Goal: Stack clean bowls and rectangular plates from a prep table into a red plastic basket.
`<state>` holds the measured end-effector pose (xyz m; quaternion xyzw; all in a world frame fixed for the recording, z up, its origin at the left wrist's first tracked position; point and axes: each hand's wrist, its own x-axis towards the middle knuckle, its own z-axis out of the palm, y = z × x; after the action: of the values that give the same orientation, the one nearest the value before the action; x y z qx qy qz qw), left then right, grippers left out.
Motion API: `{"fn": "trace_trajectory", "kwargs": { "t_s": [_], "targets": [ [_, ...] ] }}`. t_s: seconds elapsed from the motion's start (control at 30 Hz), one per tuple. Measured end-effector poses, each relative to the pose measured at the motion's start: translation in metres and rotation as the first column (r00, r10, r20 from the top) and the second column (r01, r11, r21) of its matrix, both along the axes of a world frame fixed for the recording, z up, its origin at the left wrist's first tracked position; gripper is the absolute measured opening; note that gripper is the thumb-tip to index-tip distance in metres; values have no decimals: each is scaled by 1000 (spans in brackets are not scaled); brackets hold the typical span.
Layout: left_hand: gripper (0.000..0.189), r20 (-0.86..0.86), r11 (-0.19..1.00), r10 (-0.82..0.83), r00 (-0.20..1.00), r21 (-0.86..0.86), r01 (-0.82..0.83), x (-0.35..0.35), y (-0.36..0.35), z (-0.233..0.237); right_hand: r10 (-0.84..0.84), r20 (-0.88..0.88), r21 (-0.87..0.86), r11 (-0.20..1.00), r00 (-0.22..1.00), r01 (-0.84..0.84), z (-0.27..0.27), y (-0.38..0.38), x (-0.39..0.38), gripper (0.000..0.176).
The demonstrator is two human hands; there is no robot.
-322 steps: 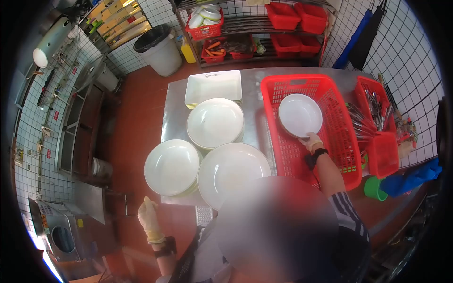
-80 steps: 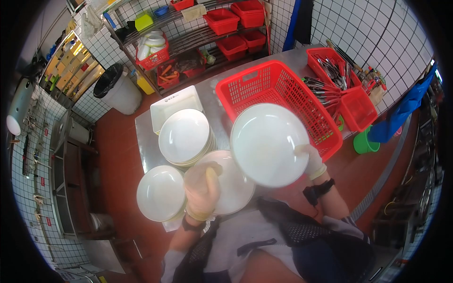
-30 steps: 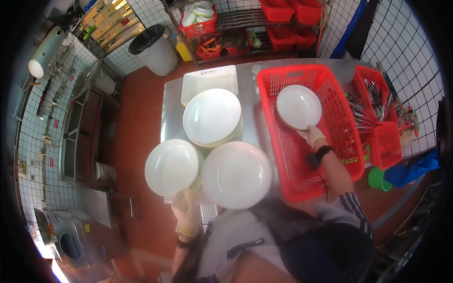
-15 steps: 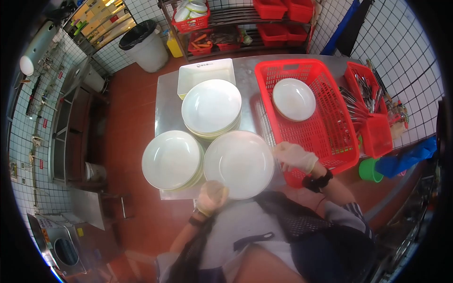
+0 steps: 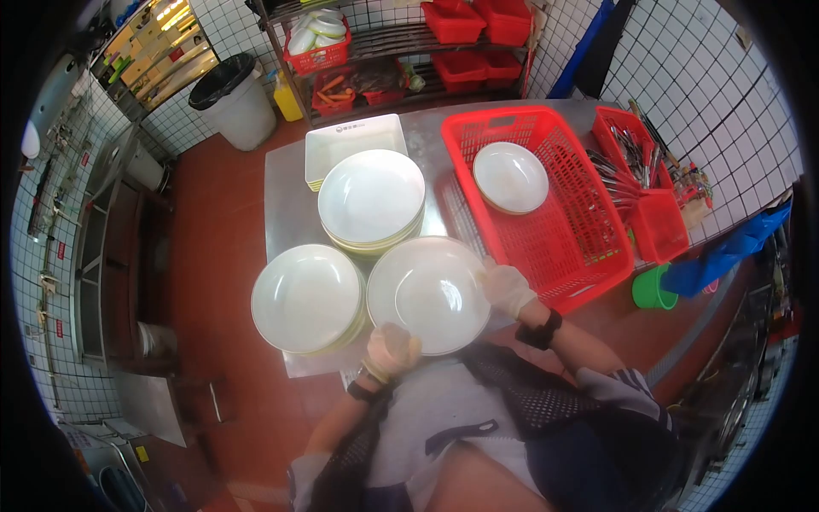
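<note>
A wide white bowl (image 5: pixel 428 290) is in front of my body, at the near edge of the metal table. My gloved left hand (image 5: pixel 392 351) is closed on its near-left rim, fingers curled. On its right rim sits my gloved right hand (image 5: pixel 507 291), also closed, with the fingertips partly hidden. Whether the bowl rests on others underneath cannot be made out. To its left stands a stack of similar bowls (image 5: pixel 307 294), and behind it another stack (image 5: pixel 372 196). Farther back are stacked white rectangular dishes (image 5: pixel 357 145).
Right of the stacks, a red plastic basket (image 5: pixel 589 243) holds smaller round bowls (image 5: pixel 511 177). Beyond it are red containers of cutlery (image 5: pixel 636 149). A rack (image 5: pixel 388 38) with red bins stands behind the steel table (image 5: pixel 286 200). A lined trash bin (image 5: pixel 235 107) is at the back left.
The camera view has shifted slightly, so the background sits farther left. My right hand has moved a little left, closer in on the bowl's rim. My left hand stays at the near rim.
</note>
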<state>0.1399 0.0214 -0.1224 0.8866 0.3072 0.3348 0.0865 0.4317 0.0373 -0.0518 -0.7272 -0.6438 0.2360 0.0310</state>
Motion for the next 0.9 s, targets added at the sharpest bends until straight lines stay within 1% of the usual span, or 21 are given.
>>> {"fn": "trace_trajectory", "kwargs": {
  "t_s": [0.03,0.07,0.13,0.2,0.27,0.33,0.37,0.4,0.43,0.47,0.53,0.57,0.6,0.63,0.67,0.73,0.77,0.8,0.83,0.87,0.9],
  "targets": [
    [24,3,1000,-3,1000,3,3,0,1,2,-10,-28,-21,1000,1000,9,-4,1,1,34],
    [23,36,1000,-13,999,17,12,1,1,5,-12,-26,-18,1000,1000,11,-9,0,1,34],
    [23,68,999,-26,997,35,24,2,3,13,-12,48,72,997,999,9,-16,-2,-1,24],
    [23,113,999,-9,994,43,5,4,3,20,-6,38,56,998,999,4,-15,-2,0,25],
    [23,131,998,-31,991,53,25,3,7,24,-2,26,41,999,1000,1,-12,-2,1,27],
    [23,148,997,-52,988,66,43,4,11,33,-75,-73,-8,997,995,74,-7,-1,1,31],
    [23,164,989,-64,984,145,40,5,14,39,-78,-74,-3,997,994,78,-7,-1,3,31],
    [23,180,974,-77,981,222,36,6,16,45,-95,-136,-44,995,986,90,-6,-1,6,35],
    [23,179,973,-82,980,225,40,6,18,48,-114,-196,-85,991,974,99,-4,-2,7,39],
    [23,192,974,-71,979,227,26,7,19,50,-118,-196,-82,991,974,103,0,-5,7,39],
    [24,204,972,-65,977,236,16,9,22,64,-70,-356,-39,997,932,61,20,-14,3,38],
    [23,215,980,-67,974,199,24,8,21,76,-72,-357,-31,997,931,65,21,-15,4,38],
    [23,224,986,-69,972,161,33,6,20,88,-57,-393,-40,998,918,45,20,-18,7,40],
    [23,222,986,-75,972,165,38,4,21,95,-44,-429,-49,998,902,25,20,-20,10,43],
    [22,217,985,-107,970,157,74,0,20,101,-47,-431,-46,998,901,30,20,-21,13,43],
    [21,209,982,-146,967,148,116,-7,19,118,-1,-586,-7,1000,810,-3,17,-25,22,50],
    [21,186,975,-181,966,162,152,-9,19,131,-5,-588,-5,1000,809,3,10,-26,27,50],
    [21,162,966,-217,963,175,188,-9,18,143,-135,-797,-149,989,588,25,0,-27,34,53],
    [21,159,965,-225,961,174,197,-8,17,152,-274,-910,-288,958,310,1,-3,-28,36,56],
    [21,148,954,-239,960,223,203,-5,17,160,-276,-912,-287,958,304,8,-2,-31,36,56],
    [22,136,940,-252,958,270,208,-3,17,168,-362,-926,-366,930,111,-19,9,-34,29,56]
  ]
}}
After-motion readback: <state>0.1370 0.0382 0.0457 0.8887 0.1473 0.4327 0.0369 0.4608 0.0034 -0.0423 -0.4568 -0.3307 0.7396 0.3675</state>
